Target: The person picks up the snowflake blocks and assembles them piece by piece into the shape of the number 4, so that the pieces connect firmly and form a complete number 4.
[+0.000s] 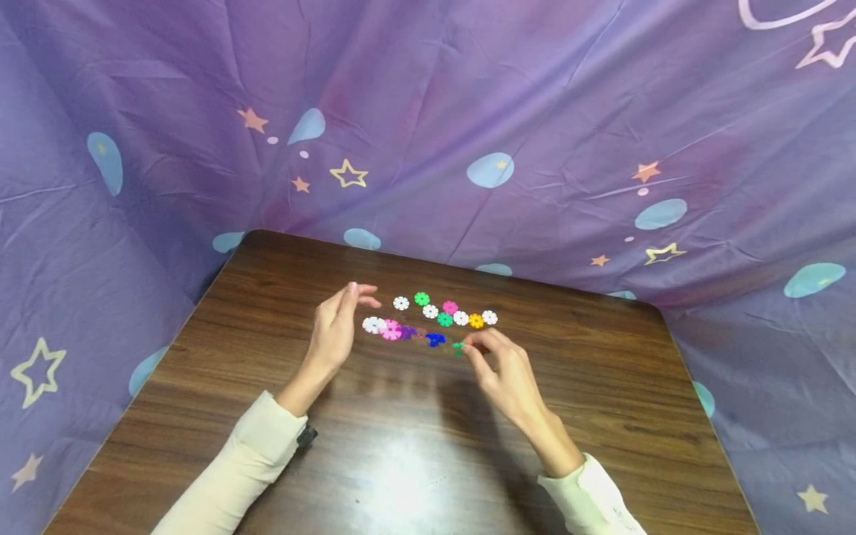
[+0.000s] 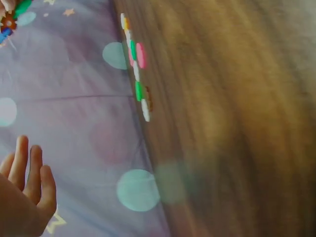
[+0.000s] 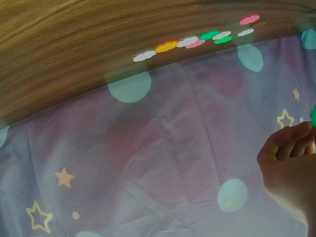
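My right hand [image 1: 504, 371] pinches a green snowflake disc [image 1: 458, 348] at the right end of a chain of linked discs. Leftward from it, the chain shows a blue disc [image 1: 436, 339], a small reddish-brown one, a purple disc [image 1: 408, 332], a pink disc [image 1: 391, 329] and a white disc [image 1: 372, 325]. In the left wrist view, the brown disc [image 2: 8, 22] of this chain appears raised above the table. My left hand [image 1: 334, 323] is beside the white end, fingers extended, apart from the chain and holding nothing. At the right wrist view's edge, only part of the green disc shows.
Behind the chain, loose discs lie in a rough row on the brown wooden table [image 1: 602, 401], among them a white disc [image 1: 400, 303], a green disc [image 1: 422, 299] and an orange disc [image 1: 476, 321]. A purple patterned cloth [image 1: 414, 111] hangs around the table's back and sides.
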{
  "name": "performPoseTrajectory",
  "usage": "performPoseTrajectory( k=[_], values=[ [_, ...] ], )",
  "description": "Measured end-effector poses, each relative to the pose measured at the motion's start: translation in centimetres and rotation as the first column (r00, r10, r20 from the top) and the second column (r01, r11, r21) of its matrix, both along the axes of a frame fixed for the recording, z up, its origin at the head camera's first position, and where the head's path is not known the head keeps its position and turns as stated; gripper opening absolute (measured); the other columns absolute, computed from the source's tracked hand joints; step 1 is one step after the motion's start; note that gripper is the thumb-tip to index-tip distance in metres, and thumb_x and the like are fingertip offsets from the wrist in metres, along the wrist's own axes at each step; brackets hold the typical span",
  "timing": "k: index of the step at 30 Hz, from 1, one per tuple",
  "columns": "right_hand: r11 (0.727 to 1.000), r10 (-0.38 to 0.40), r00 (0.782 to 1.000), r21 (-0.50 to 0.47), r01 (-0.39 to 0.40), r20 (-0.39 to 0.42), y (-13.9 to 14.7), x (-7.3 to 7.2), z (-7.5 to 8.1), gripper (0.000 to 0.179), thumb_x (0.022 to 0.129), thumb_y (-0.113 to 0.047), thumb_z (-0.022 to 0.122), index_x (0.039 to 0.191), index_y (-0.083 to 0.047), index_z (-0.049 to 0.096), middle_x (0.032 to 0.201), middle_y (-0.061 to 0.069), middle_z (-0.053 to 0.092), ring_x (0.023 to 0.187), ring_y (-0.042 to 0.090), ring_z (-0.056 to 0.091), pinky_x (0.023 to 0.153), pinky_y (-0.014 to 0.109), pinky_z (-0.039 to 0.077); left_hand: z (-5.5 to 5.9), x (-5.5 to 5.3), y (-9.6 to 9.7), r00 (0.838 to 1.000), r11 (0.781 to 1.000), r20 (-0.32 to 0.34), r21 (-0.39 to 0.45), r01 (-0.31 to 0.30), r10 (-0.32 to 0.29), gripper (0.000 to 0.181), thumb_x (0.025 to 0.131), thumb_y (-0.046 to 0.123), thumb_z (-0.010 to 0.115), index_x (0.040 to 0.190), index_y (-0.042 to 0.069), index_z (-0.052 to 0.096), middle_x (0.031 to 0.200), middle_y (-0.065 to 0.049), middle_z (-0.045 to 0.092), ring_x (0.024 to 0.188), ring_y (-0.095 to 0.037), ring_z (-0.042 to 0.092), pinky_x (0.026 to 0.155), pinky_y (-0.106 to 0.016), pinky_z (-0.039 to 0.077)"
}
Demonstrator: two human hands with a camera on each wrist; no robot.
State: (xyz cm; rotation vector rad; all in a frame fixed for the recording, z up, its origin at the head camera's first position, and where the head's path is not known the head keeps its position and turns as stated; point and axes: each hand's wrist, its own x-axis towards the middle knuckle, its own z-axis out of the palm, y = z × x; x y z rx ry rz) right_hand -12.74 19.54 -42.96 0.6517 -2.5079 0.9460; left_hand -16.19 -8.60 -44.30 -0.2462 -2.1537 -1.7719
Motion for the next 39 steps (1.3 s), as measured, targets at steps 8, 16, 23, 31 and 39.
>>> performPoseTrajectory(
  k=[8, 16, 23, 31, 39],
  values=[
    [0.999, 0.002, 1.0, -0.047, -0.002, 0.003, -0.2, 0.1, 0.5, 0.005, 0.097, -0.01, 0.07, 0.098, -0.014, 0.072, 0.093, -0.003, 0.074, 0.085, 0.009, 0.068, 0.079, 0.037, 0.06, -1.4, 0.7, 0.6, 0.997, 0.999, 0.074, 0.021, 0.032, -0.033, 0.02, 0.101, 0.009, 0.064, 0.116, -0.002, 0.072, 0.104, -0.023, 0.077, 0.095, -0.027, 0.076, 0.084, -0.022, 0.06],
    [0.994, 0.029, 0.999, -0.107, -0.026, 0.028, -1.5, 0.1, 1.2, 0.003, 0.098, -0.012, 0.07, 0.099, -0.012, 0.073, 0.09, -0.001, 0.075, 0.082, 0.008, 0.066, 0.077, 0.037, 0.059, -1.3, 2.0, 2.4, 0.953, 0.956, 0.082, 0.001, 0.292, -0.291, 0.029, 0.091, 0.009, 0.077, 0.118, 0.001, 0.073, 0.111, -0.019, 0.077, 0.095, -0.032, 0.073, 0.086, -0.032, 0.061],
    [0.993, 0.062, 0.997, -0.102, -0.058, 0.041, -2.6, 0.3, 1.0, 0.003, 0.098, -0.012, 0.07, 0.098, -0.012, 0.073, 0.09, -0.001, 0.075, 0.084, 0.008, 0.066, 0.078, 0.031, 0.058, -0.7, 2.3, 3.8, 0.93, 0.931, 0.059, 0.058, 0.361, -0.364, 0.027, 0.086, 0.005, 0.081, 0.112, -0.001, 0.076, 0.107, -0.02, 0.076, 0.094, -0.024, 0.071, 0.084, -0.033, 0.063],
    [0.993, 0.093, 0.993, -0.086, -0.087, 0.075, -3.3, 0.5, 0.4, 0.003, 0.097, -0.009, 0.07, 0.099, -0.011, 0.072, 0.09, 0.002, 0.076, 0.084, 0.009, 0.068, 0.079, 0.031, 0.06, -0.8, 2.6, 4.5, 0.941, 0.939, 0.045, 0.092, 0.33, -0.335, 0.012, 0.084, -0.001, 0.081, 0.095, -0.004, 0.077, 0.103, -0.021, 0.077, 0.085, -0.006, 0.07, 0.078, -0.023, 0.062],
    [0.99, 0.106, 0.991, -0.097, -0.098, 0.086, -3.4, 0.5, 0.0, 0.005, 0.098, -0.012, 0.069, 0.101, -0.012, 0.074, 0.087, 0.0, 0.076, 0.08, 0.008, 0.067, 0.075, 0.03, 0.059, -1.1, 2.9, 4.2, 0.968, 0.968, 0.02, -0.026, 0.249, -0.249, 0.007, 0.087, 0.004, 0.079, 0.094, 0.001, 0.079, 0.1, -0.016, 0.08, 0.085, -0.015, 0.071, 0.078, -0.024, 0.059]
  ],
)
